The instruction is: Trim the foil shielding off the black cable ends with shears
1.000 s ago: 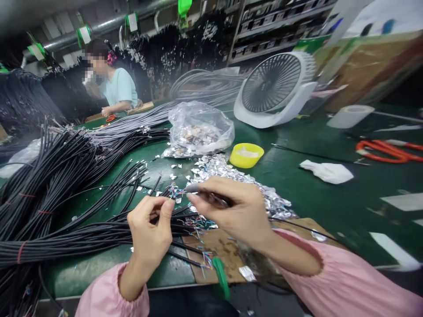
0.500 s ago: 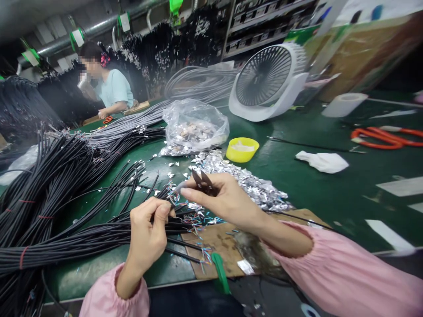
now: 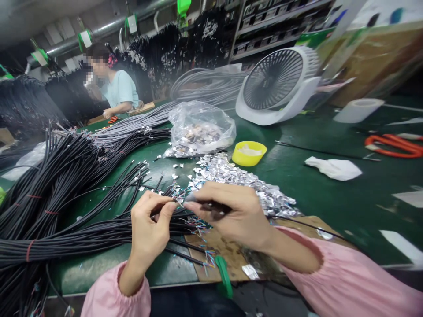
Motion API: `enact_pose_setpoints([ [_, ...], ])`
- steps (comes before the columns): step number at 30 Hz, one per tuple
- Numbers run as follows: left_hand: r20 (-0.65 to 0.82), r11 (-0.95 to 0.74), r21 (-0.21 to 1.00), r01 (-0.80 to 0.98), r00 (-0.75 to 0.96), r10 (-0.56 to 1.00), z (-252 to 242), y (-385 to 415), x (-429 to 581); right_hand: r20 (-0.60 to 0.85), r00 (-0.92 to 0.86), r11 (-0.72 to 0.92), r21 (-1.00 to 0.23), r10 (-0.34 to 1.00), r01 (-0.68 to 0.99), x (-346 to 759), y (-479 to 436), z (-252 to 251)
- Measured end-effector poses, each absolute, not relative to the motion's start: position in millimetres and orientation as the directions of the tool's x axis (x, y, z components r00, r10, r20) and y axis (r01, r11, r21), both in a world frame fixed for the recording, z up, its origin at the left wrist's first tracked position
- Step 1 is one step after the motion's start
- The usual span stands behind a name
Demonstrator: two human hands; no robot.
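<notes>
My left hand (image 3: 148,226) is closed in a pinch on a black cable, and thin coloured wires (image 3: 179,201) stick out at its fingertips. My right hand (image 3: 243,215) wraps round dark small cutters (image 3: 216,209), whose far end is blurred and partly covered by the fingers. The covered thumb and forefinger tips of that hand are close by the wire ends; whether they grip them I cannot tell. Below both hands lie bundled black cables (image 3: 99,235) with stripped, coloured ends. Behind the right hand spreads a heap of silvery foil scraps (image 3: 228,174).
A clear plastic bag of scraps (image 3: 201,130) and a yellow dish (image 3: 249,154) stand beyond my hands. Farther right are a white fan (image 3: 277,88), a crumpled white cloth (image 3: 333,168) and orange-handled scissors (image 3: 393,145). Across the table sits a person (image 3: 120,90) in light blue.
My right hand has turned over and come down, so the cutters' blades no longer point up. Its fingertips are nearer the wires at my left hand. The view has shifted slightly.
</notes>
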State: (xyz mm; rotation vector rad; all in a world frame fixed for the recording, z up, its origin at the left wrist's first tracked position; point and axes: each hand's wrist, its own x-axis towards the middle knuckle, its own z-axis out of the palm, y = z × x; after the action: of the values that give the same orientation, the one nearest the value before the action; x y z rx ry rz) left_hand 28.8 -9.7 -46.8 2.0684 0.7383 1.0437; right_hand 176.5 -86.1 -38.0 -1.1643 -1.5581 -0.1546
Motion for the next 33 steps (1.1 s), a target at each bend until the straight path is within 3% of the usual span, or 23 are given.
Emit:
enact_pose_setpoints([
  [6,0.508,-0.636,0.755,0.157,0.473,0.720,-48.8,-12.5,29.6,0.770,0.078,0.501,-0.485,0.633,0.717,175.8,-82.9,-40.9],
  [11,0.563,-0.750,0.619,0.234,0.534,0.631,-53.2,-17.9,30.5,0.737,0.067,0.459,-0.486,0.672,0.744,173.3,-81.7,-38.0],
  [14,0.491,-0.695,0.669,0.262,0.546,0.679,-51.1,-17.2,31.4,0.734,0.100,0.463,-0.521,0.672,0.717,173.6,-81.0,-35.7],
  [16,0.383,-0.586,0.777,0.232,0.565,0.731,-47.4,-15.0,31.1,0.675,0.165,0.460,-0.641,0.719,0.614,175.2,-79.5,-33.8],
  [18,0.323,-0.505,0.848,0.160,0.599,0.733,-44.0,-12.9,30.1,0.524,0.191,0.413,-0.808,0.830,0.421,177.4,-77.1,-32.0],
  [21,0.400,-0.530,0.846,0.058,0.587,0.703,-42.6,-12.3,28.1,0.222,0.044,0.220,-0.974,0.974,0.054,179.4,-73.3,-30.8],
  [23,0.478,-0.598,0.800,0.057,0.543,0.691,-43.9,-13.0,27.3,0.150,0.005,0.150,-0.988,0.989,-0.033,178.8,-72.3,-30.8],
  [25,0.501,-0.633,0.766,0.113,0.512,0.698,-45.3,-13.5,27.2,0.232,0.116,0.222,-0.971,0.966,0.091,176.6,-73.4,-30.9],
  [27,0.475,-0.644,0.746,0.171,0.540,0.694,-45.1,-13.1,27.4,0.431,0.213,0.348,-0.875,0.877,0.338,174.2,-76.1,-31.4],
  [30,0.425,-0.687,0.690,0.228,0.642,0.639,-42.4,-12.0,28.4,0.675,0.146,0.471,-0.637,0.723,0.610,173.3,-80.1,-34.4],
  [33,0.414,-0.736,0.618,0.277,0.680,0.604,-40.5,-12.7,30.1,0.767,0.035,0.480,-0.436,0.641,0.761,176.1,-81.3,-39.9],
])
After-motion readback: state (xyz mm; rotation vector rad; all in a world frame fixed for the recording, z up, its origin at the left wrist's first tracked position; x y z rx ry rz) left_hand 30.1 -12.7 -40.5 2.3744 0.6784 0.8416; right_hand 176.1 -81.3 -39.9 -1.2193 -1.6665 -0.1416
